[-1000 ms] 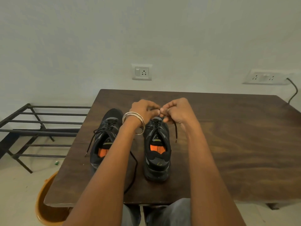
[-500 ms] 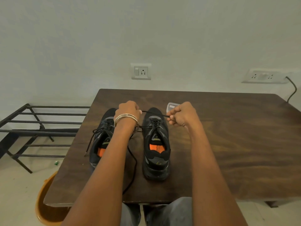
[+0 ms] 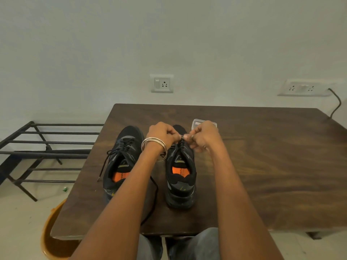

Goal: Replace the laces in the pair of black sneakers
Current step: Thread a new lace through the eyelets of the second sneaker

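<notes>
Both hands pinch the black lace [image 3: 181,141] together. The left hand [image 3: 163,134] and right hand [image 3: 203,136] almost touch, just above the right shoe [image 3: 180,177]. The other shoe [image 3: 122,160] sits left of the left hand.

Two black sneakers with orange insoles stand side by side, toes pointing away. The right sneaker [image 3: 180,177] sits directly under both hands, its black lace [image 3: 181,142] pinched between them above the tongue. The left sneaker [image 3: 122,162] lies just left of the left hand [image 3: 162,135], partly hidden by that forearm, its lace ends hanging loose.
</notes>
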A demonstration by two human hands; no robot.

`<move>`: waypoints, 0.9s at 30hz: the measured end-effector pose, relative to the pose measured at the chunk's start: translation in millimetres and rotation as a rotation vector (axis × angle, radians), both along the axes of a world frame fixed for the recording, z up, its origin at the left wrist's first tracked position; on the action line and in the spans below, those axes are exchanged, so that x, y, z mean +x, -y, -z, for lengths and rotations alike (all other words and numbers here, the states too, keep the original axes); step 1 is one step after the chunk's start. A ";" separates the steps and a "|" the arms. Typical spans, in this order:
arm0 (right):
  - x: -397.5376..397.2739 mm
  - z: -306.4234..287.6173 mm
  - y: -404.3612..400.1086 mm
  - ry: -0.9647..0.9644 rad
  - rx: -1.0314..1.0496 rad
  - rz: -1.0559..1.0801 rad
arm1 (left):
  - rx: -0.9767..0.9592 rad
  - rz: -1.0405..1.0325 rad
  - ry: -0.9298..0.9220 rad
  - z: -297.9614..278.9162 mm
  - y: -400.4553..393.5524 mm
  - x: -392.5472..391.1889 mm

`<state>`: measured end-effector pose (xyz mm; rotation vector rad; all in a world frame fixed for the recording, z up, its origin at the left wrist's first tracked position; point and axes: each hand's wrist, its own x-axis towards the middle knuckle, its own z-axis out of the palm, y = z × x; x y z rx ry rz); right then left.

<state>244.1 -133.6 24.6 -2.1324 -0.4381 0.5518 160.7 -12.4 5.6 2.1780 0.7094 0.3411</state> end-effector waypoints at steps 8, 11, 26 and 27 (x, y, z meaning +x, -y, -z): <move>-13.2 13.5 0.7 0.069 -0.280 -0.210 | -0.035 -0.048 -0.174 13.6 12.9 1.1; -9.9 16.1 1.7 0.089 -0.258 -0.185 | -0.004 -0.065 -0.186 15.2 14.6 1.7; 0.4 25.3 13.4 -0.115 -0.088 -0.141 | -0.213 -0.362 -0.160 27.2 39.1 10.2; 0.9 26.2 13.9 -0.130 -0.077 -0.138 | -0.254 -0.381 -0.155 28.3 39.5 10.6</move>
